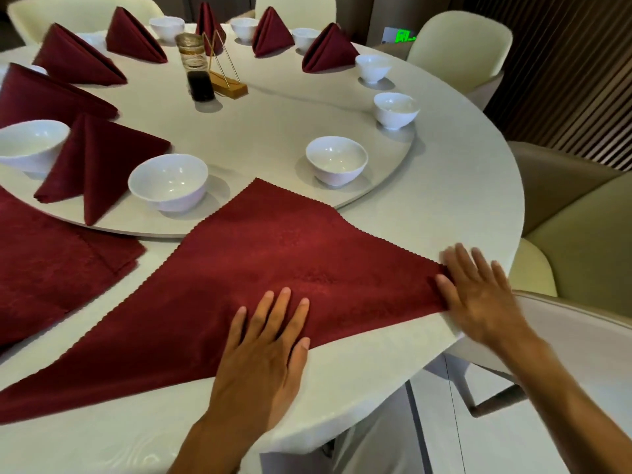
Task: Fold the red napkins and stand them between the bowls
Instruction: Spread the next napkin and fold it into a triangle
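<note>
A red napkin (239,268) lies flat on the white round table (444,206), folded into a large triangle with its apex toward the bowls. My left hand (263,354) presses flat on its long folded edge, fingers straight. My right hand (478,295) rests flat on the napkin's right corner near the table edge, fingers spread, slightly blurred. Several folded red napkins, such as the nearest one (92,165), stand between white bowls on the turntable (273,121). Two bowls, one at the left (169,181) and one at the right (337,160), sit just beyond the flat napkin with a gap between them.
A stack of flat red napkins (51,268) lies at the left. A condiment set with a dark bottle (200,83) and a gold stand (227,82) sits near the turntable's centre. Cream chairs (458,46) ring the table; one chair back (581,330) is close at the right.
</note>
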`<move>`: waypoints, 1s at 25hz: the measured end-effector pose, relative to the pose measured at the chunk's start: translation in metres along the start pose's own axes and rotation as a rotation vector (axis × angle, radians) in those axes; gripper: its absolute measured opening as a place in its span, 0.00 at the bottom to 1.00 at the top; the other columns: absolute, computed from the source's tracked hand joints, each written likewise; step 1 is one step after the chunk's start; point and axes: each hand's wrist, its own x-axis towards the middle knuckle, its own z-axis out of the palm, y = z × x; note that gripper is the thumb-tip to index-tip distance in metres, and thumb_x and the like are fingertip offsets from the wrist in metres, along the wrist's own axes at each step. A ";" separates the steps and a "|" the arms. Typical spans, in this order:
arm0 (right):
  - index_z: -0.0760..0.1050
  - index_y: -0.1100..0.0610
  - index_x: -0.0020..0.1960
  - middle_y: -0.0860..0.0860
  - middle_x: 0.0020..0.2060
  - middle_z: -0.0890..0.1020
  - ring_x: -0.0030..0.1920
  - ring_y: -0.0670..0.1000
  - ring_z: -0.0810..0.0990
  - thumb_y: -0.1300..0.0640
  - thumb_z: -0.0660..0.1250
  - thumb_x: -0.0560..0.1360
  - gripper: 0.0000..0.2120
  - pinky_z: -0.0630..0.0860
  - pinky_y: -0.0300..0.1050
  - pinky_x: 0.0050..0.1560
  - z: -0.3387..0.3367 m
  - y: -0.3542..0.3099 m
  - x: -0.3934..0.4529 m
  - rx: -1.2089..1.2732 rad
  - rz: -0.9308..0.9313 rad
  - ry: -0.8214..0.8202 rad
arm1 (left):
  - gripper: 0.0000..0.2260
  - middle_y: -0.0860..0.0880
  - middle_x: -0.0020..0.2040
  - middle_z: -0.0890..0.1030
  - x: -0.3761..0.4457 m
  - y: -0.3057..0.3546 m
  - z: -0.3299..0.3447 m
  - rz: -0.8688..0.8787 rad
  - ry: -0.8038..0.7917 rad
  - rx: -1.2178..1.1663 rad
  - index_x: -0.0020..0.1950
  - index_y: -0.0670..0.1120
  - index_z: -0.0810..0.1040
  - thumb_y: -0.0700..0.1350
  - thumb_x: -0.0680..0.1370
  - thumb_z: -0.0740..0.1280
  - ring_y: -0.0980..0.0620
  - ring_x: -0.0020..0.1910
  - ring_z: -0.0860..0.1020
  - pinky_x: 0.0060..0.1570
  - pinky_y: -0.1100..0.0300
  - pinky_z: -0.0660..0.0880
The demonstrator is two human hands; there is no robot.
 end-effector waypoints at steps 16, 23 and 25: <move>0.58 0.57 0.77 0.54 0.76 0.62 0.76 0.55 0.58 0.43 0.37 0.84 0.29 0.51 0.51 0.72 0.043 -0.161 -0.061 0.112 -0.397 0.162 | 0.25 0.47 0.76 0.67 0.001 -0.001 0.007 0.047 0.022 0.030 0.76 0.49 0.65 0.55 0.81 0.51 0.47 0.74 0.66 0.68 0.44 0.59; 0.65 0.62 0.74 0.56 0.73 0.68 0.74 0.56 0.65 0.45 0.40 0.83 0.31 0.54 0.52 0.72 0.049 -0.167 -0.062 0.067 -0.379 0.136 | 0.26 0.54 0.81 0.46 -0.033 -0.040 -0.018 0.057 -0.042 -0.052 0.81 0.51 0.49 0.57 0.84 0.44 0.57 0.79 0.43 0.76 0.53 0.40; 0.65 0.63 0.75 0.57 0.73 0.68 0.74 0.57 0.65 0.44 0.40 0.83 0.32 0.51 0.50 0.73 0.049 -0.170 -0.062 0.067 -0.380 0.149 | 0.26 0.57 0.80 0.48 -0.073 -0.091 -0.025 -0.056 -0.038 -0.031 0.80 0.55 0.50 0.61 0.83 0.43 0.58 0.79 0.44 0.75 0.52 0.44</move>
